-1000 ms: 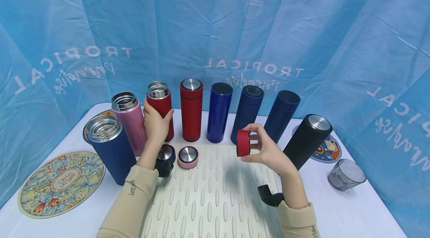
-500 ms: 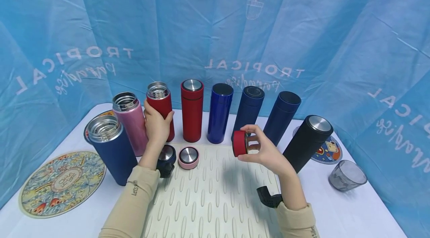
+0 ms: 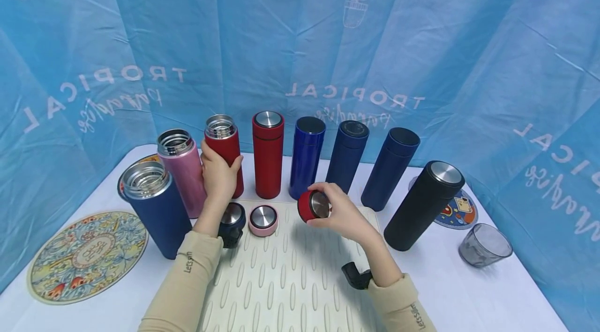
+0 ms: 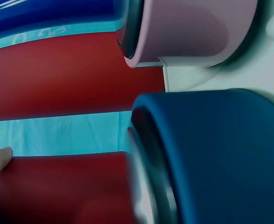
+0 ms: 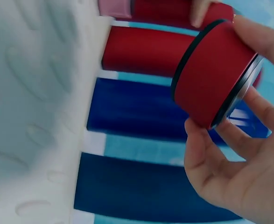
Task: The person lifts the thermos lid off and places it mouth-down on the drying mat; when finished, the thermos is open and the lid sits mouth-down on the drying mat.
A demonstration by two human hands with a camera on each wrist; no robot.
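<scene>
My left hand (image 3: 219, 171) grips an open red thermos bottle (image 3: 228, 148) standing at the back left, its bare steel mouth facing up. In the left wrist view only part of that hand, a fingertip (image 4: 1, 158), shows on the red body. My right hand (image 3: 344, 216) holds a red bottle lid (image 3: 305, 207) with a steel top, tilted in the air over the white ribbed mat (image 3: 300, 280). Thumb and fingers pinch the lid (image 5: 214, 74) by its rim in the right wrist view. A pink lid (image 3: 263, 220) and a dark blue lid (image 3: 233, 214) lie near my left forearm.
An open pink bottle (image 3: 183, 175) and an open navy bottle (image 3: 157, 212) stand at left. Capped bottles line the back: red (image 3: 267, 165), glossy blue (image 3: 305, 165), two navy, and black (image 3: 417, 207) at right. A grey glass (image 3: 484, 245) tilts at far right; a round patterned mat (image 3: 86, 256) lies left.
My right hand has moved left and slightly down with the red lid, turning it so its steel top now faces the head camera. My left hand stays on the red bottle.
</scene>
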